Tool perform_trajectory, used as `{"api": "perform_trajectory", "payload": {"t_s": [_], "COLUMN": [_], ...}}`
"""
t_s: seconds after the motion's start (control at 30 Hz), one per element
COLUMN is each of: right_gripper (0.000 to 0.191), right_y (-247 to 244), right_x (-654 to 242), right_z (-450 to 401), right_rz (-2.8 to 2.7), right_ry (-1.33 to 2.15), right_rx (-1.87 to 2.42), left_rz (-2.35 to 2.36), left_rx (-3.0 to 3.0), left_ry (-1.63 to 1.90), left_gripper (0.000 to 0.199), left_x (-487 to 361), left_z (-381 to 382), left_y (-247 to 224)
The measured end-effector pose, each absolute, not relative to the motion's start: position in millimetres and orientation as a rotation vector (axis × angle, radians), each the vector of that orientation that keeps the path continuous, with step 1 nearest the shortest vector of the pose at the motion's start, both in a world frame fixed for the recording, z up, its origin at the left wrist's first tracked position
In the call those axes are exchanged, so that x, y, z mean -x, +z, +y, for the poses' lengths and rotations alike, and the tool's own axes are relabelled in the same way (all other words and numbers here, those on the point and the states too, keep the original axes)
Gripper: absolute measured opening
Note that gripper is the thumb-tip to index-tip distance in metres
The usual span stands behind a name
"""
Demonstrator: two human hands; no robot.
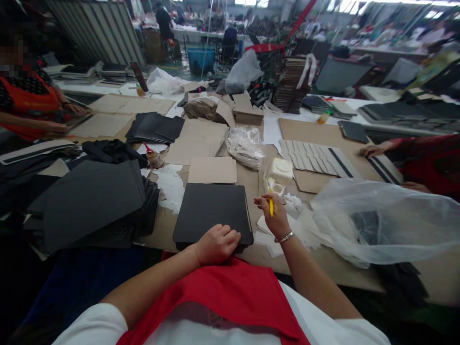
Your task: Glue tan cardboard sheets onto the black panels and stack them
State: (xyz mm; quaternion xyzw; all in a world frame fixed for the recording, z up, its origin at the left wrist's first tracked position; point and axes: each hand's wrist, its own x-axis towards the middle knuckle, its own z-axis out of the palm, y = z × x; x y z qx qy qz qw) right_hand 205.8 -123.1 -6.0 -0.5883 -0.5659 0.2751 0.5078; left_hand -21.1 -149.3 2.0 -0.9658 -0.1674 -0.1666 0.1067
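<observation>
A stack of black sheets (pixel 212 208) with rounded corners lies right in front of me at the table's near edge. My left hand (pixel 219 243) rests on its front edge, fingers curled in; what they hold, if anything, is hidden. In my right hand (pixel 275 215), just right of the stack, is a brush (pixel 271 207) with a yellow handle, its pale bristles pointing up and away from me. Behind the black stack lie tan boards (pixel 212 170). A white plastic container (pixel 281 168) stands beyond the brush.
Dark sheets (pixel 93 199) are piled at left, near a red-tipped bottle (pixel 154 157). A clear plastic bag (pixel 388 215) spreads at right; another crumpled bag (pixel 246 146) lies ahead. Co-workers' hands (pixel 59 125) at left and another person's hand (pixel 375 149) at right are over the table.
</observation>
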Motion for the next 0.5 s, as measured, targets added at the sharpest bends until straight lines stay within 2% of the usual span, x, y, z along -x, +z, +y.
{"api": "perform_trajectory", "payload": {"t_s": [0.1,0.27,0.4,0.5], "right_gripper": [0.035,0.045,0.03,0.017], "right_y": [1,21,11,-11], "right_x": [-216,-277,-328,-341], "right_z": [-126,-121,-110,-98], "right_rz": [-1.316,-0.997,-0.752,-0.594], "right_ry": [0.648,0.38,0.458,0.59], "right_rx": [1.421,1.583,1.754,1.728], "left_rz": [-0.505,-0.684,-1.085,-1.664], "left_rx": [2.887,2.969,3.006,2.843], "left_ry": [-0.501,-0.712,-1.024,-1.158], "left_gripper": [0.023,0.039,0.036,0.032], "left_x": [20,25,52,81], "left_z": [-151,-147,-140,-142], "left_y": [2,-1,-2,4]}}
